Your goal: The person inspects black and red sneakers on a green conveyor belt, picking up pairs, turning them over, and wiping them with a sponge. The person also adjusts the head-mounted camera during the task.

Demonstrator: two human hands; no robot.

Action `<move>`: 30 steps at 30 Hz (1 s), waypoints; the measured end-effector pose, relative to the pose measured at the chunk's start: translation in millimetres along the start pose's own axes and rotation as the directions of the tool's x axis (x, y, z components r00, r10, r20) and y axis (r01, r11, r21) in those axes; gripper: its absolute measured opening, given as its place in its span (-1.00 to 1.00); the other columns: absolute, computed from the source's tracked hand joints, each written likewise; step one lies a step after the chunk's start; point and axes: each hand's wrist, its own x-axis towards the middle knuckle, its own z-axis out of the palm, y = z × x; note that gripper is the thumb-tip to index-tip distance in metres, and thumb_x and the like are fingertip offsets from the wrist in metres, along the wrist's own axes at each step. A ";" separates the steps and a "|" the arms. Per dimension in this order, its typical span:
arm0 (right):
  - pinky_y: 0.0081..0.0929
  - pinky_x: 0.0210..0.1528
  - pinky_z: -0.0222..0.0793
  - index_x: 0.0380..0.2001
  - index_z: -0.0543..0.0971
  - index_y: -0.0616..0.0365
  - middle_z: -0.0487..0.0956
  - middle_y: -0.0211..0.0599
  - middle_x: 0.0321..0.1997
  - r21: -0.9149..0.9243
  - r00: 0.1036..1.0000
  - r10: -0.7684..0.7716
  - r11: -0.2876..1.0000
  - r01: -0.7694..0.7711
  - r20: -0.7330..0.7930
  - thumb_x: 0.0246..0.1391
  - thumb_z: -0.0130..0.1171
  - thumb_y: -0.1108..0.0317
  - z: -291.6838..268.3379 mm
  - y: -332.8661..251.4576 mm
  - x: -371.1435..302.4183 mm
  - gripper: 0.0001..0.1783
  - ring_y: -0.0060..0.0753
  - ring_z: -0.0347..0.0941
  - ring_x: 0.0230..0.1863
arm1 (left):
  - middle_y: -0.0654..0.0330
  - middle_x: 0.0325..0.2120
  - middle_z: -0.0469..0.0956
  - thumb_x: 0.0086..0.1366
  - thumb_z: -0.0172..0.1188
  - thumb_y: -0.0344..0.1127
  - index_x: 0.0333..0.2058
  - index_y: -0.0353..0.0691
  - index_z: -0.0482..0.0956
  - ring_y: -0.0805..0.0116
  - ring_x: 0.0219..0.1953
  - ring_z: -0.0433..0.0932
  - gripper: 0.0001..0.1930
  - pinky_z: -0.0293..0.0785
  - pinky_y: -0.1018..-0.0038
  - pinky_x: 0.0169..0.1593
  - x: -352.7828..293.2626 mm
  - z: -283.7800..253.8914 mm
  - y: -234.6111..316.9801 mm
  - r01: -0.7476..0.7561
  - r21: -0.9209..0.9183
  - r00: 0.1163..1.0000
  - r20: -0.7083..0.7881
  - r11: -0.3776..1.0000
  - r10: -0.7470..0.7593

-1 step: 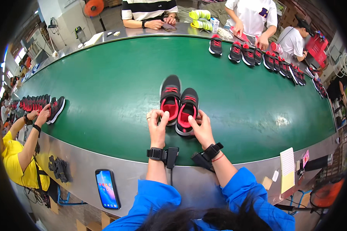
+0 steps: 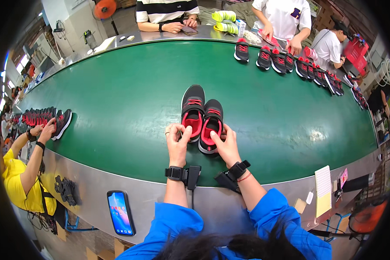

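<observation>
Two black sneakers with red laces and red linings stand side by side in front of me, toes pointing away. At the left sneaker (image 2: 192, 102), my left hand (image 2: 176, 142) is closed on the heel-side collar, its thumb over the opening and its fingers curled outside. My right hand (image 2: 226, 143) holds the right sneaker (image 2: 212, 113), with the thumb at the inside of the heel and the fingers along the outer side. The left sneaker sits slightly farther forward. Its outer heel is partly hidden by my left hand.
The green work surface (image 2: 130, 95) has a metal border (image 2: 89, 177). A phone (image 2: 120, 212) lies left, a notepad (image 2: 323, 190) right. Sneakers line the far right (image 2: 264, 58) and left, where a yellow-shirted person's hand (image 2: 47, 128) touches one. Two people stand across.
The left sneaker has shifted very slightly to the right, toward the right one. My hands stay almost in place.
</observation>
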 end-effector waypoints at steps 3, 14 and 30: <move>-0.51 -0.36 0.53 0.20 0.27 0.31 0.32 -0.10 0.09 0.134 0.998 0.051 0.989 -0.056 0.041 0.04 0.20 0.23 -3.9 -2.8 -1.8 -0.31 -0.35 0.39 -0.02 | 0.32 -0.25 0.31 0.17 0.27 -0.45 -0.41 -0.13 0.36 0.55 -0.27 0.36 -0.80 0.31 0.60 -0.14 -0.6 3.8 -1.6 -0.155 0.177 0.985 -0.049 0.972 0.166; -0.79 -0.68 0.10 0.06 0.43 0.07 0.57 -0.54 -0.24 0.766 0.922 0.092 0.530 -0.365 0.376 0.14 -0.11 0.36 -38.4 -20.4 -1.0 -0.61 -0.78 0.41 -0.48 | 0.06 0.13 0.42 0.22 -0.08 -0.37 0.14 -0.35 0.35 0.16 0.17 0.38 -0.51 0.25 0.24 0.26 -10.7 -1.0 9.5 0.332 -0.646 0.943 0.255 0.687 -0.215; -0.32 -0.48 0.43 0.18 0.35 0.10 0.58 -0.25 -0.16 0.751 0.899 0.039 0.534 -0.387 0.436 0.07 -0.17 0.32 -57.6 -20.1 2.0 -0.45 -0.33 0.52 -0.40 | -0.03 0.17 0.35 0.21 -0.17 -0.32 0.22 -0.24 0.24 -0.10 0.15 0.40 -0.44 0.43 -0.25 0.04 -18.7 5.5 26.4 0.590 -0.514 0.804 0.445 0.622 -0.394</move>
